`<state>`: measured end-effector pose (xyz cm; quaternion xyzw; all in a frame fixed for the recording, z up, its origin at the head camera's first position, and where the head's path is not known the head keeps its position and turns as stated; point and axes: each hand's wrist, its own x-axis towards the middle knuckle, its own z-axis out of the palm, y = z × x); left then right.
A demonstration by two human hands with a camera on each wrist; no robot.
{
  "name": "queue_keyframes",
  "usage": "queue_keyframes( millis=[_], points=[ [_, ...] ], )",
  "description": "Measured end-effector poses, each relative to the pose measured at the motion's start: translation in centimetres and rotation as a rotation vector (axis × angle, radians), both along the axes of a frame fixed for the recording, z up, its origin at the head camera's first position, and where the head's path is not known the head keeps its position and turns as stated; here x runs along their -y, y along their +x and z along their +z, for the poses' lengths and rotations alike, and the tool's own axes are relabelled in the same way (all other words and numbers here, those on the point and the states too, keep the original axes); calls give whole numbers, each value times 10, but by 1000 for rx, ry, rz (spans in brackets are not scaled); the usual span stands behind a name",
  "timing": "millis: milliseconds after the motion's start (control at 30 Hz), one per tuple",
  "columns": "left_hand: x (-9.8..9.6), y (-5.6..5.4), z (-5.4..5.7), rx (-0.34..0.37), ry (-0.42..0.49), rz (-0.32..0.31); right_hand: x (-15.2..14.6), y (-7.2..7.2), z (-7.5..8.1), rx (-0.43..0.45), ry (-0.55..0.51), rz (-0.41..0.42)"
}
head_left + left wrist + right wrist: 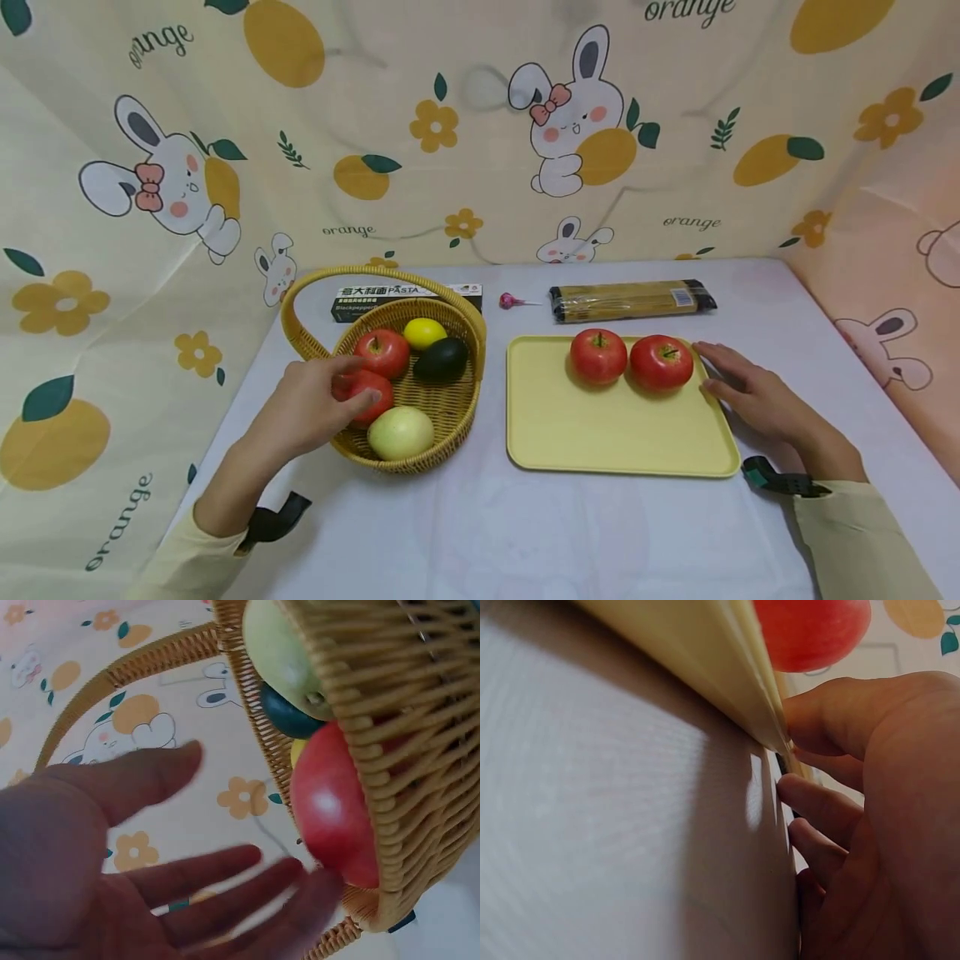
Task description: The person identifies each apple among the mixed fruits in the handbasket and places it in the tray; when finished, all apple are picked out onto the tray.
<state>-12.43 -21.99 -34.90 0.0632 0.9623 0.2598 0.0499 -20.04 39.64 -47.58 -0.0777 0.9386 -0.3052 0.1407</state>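
Observation:
My left hand (309,407) reaches over the near left side of a wicker basket (448,408), thumb and fingers spread apart around a red apple (372,398). In the left wrist view the fingertips come right up to an apple (330,802) at the basket's rim. Also in the basket are another red apple (384,353), a yellow lemon (423,333), a dark avocado-shaped fruit (441,360) and a pale green round fruit (401,433). My right hand (761,398) rests at the right edge of a yellow tray (600,433), its thumb against the rim (769,712).
Two red apples (597,357) (662,363) sit on the tray's far half. Behind it lie a gold-brown package (630,302) with black ends and a wrapped lollipop (510,301). A black-and-white pasta box (352,307) is behind the basket, whose tall handle (360,272) arches up.

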Motion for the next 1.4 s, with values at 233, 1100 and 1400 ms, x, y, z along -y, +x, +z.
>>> queue_keyframes(
  millis=[233,1100,1400],
  points=[
    [-9,-11,-13,6,-167,32,0,0,-2,-10,-9,-9],
    [-15,-45,-22,111,-271,-123,3,1,0,10,-13,-35],
    [-12,-49,-20,127,-247,-140,2,2,-2,-6,2,-35]
  ],
)
